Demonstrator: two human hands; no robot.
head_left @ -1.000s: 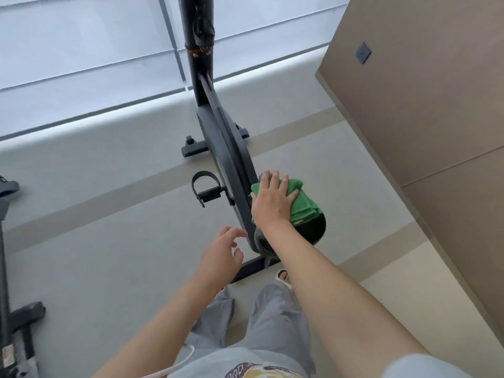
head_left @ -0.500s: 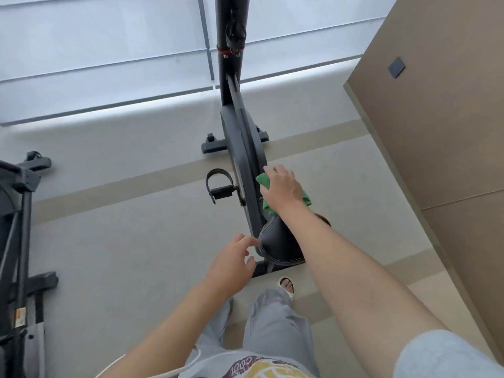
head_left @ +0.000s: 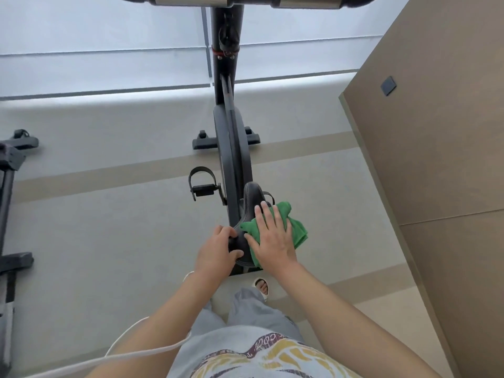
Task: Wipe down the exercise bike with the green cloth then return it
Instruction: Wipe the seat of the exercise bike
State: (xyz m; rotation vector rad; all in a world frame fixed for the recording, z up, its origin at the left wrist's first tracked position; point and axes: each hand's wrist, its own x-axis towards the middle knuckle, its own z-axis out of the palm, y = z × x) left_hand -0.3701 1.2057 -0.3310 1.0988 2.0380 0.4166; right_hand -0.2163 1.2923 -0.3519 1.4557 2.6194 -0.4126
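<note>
The black exercise bike [head_left: 231, 148] stands in front of me, seen from above, its handlebar along the top edge. Its black saddle [head_left: 252, 197] is just below centre. The green cloth [head_left: 289, 227] lies on the saddle's right side and hangs over the edge. My right hand [head_left: 271, 240] lies flat on the cloth with straight fingers, pressing it onto the saddle. My left hand [head_left: 218, 251] grips the saddle's rear left edge, fingers curled round it.
A brown wall panel [head_left: 436, 159] runs close along the right. Another black machine [head_left: 11, 203] stands at the left edge. The bike's left pedal [head_left: 203, 186] sticks out leftward. My legs and a sandalled foot [head_left: 261, 289] are right behind the bike. A white cable [head_left: 109, 358] crosses bottom left.
My left hand moved from the air onto the saddle's rear and took hold of it. My right hand with the cloth slid back from the saddle's nose toward its rear right.
</note>
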